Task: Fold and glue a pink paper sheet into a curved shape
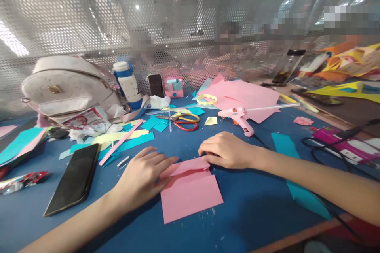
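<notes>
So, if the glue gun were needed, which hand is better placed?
Likely the right hand: it is close to the glue gun, whose handle points toward it; the left hand is farther away, on the pink paper.

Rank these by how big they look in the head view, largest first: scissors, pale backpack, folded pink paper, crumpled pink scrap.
1. Pale backpack
2. Folded pink paper
3. Scissors
4. Crumpled pink scrap
Apparent size only: the paper sits nearest the camera.
</notes>
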`<state>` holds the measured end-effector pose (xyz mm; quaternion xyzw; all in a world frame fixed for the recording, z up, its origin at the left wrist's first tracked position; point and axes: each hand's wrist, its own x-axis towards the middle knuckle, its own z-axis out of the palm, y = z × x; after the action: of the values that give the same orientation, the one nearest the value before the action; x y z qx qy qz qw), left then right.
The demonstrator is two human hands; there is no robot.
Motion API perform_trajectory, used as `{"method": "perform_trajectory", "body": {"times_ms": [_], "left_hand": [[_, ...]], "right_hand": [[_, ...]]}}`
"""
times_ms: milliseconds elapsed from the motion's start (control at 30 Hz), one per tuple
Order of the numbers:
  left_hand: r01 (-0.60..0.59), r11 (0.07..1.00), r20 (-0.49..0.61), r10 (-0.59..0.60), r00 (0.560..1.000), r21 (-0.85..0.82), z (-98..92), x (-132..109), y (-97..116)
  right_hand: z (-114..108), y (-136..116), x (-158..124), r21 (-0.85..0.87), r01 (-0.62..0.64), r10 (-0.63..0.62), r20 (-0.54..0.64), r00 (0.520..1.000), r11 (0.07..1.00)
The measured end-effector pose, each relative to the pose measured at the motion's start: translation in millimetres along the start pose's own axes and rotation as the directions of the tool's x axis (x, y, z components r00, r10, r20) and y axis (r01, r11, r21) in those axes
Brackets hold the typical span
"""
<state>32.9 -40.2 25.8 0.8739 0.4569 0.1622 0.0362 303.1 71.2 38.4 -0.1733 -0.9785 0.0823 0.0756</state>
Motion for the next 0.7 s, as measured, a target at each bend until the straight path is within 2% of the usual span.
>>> {"method": "perform_trajectory", "body": {"times_ms": [67,167,267,333,433,500,600,700], "left_hand": [[0.109,0.974,-0.022,-0.115,0.993,-0.197,2.4,2.9,-5.5],[0.270,0.817,-0.006,-0.317,0.948,-0.509,5.0,9.4,-10.3],[0.338,0.688,0.017,-0.427,0.904,-0.642,9.7,15.4,-9.4],[0.369,0.576,0.062,-0.481,0.874,-0.729,13.9,17.8,-7.3],[0.391,0.386,0.158,-0.513,0.844,-0.836,17.8,18.4,-6.2],[0.398,0.272,0.222,-0.505,0.834,-0.876,17.3,17.4,-8.1],[0.408,0.124,0.320,-0.437,0.841,-0.904,13.1,15.1,-14.9],[0.405,0.016,0.374,-0.348,0.859,-0.914,10.1,12.9,-23.9]], "right_hand": [[5.6,1.4,-0.7,0.029,0.027,-0.026,-0.027,0.999,0.999],[16.5,1.6,-1.2,0.066,-0.001,0.008,-0.095,0.995,0.998],[25.5,-1.3,0.7,0.177,-0.083,0.111,-0.155,0.982,0.981],[28.5,-3.7,2.9,0.352,-0.139,0.209,-0.169,0.963,0.926],[30.4,-4.7,6.8,0.675,-0.202,0.382,-0.129,0.915,0.710],[31.6,-3.0,9.3,0.779,-0.203,0.438,-0.101,0.893,0.593],[34.0,0.6,12.8,0.822,-0.182,0.447,-0.097,0.889,0.540],[36.6,1.0,14.1,0.845,-0.170,0.437,-0.082,0.896,0.507]]}}
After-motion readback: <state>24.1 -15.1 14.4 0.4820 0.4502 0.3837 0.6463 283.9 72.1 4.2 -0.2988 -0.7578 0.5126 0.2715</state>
